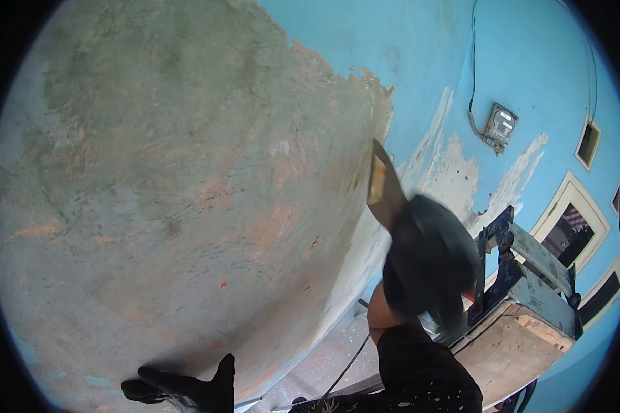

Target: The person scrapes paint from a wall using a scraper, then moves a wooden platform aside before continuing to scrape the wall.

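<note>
My right hand, in a black glove and blurred by motion, grips a scraper with a wide flat metal blade. The blade points up and to the left, close to the edge between the bare grey plaster and the blue paint of the wall. At the bottom left, my left hand, also in a black glove, rests near or against the wall with its fingers spread and nothing in it.
A worn metal and wood structure stands at the right. Beyond it, the blue wall holds an electric meter box with a cable and white-framed windows. Speckled floor shows below.
</note>
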Tool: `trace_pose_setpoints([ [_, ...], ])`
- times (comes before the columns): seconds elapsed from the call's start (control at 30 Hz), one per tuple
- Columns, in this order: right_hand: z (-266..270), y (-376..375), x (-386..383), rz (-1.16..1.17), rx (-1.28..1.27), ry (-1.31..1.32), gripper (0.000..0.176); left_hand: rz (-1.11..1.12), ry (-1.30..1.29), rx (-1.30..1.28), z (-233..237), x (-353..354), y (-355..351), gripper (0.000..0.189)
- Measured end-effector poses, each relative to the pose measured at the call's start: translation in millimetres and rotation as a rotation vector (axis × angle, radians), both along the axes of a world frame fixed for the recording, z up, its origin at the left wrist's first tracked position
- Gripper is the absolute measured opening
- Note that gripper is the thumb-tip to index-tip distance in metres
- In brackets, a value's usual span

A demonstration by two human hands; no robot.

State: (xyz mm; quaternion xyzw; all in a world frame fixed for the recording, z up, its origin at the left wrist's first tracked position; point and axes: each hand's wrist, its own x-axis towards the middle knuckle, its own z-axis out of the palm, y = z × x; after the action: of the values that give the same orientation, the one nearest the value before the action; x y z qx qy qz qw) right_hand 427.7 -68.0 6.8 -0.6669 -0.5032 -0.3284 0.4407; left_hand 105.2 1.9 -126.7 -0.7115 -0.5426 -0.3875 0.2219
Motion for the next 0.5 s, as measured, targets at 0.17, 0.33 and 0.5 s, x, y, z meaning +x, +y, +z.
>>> trace_pose_setpoints([
  [0.17, -13.2, 61.0, 104.2, 0.323, 0.668, 0.044, 0.028, 0.020, 0.051, 0.044, 8.4, -0.6, -2.9, 0.158],
  [0.33, -23.2, 51.8, 89.1, -0.107, 0.476, -0.203, 0.024, 0.061, 0.013, -0.041, 3.7, 4.7, -5.1, 0.160],
  [0.5, 8.6, 35.1, 64.8, 0.074, 0.700, -0.099, 0.020, 0.086, -0.054, -0.027, -5.7, 6.4, 4.3, 0.160],
])
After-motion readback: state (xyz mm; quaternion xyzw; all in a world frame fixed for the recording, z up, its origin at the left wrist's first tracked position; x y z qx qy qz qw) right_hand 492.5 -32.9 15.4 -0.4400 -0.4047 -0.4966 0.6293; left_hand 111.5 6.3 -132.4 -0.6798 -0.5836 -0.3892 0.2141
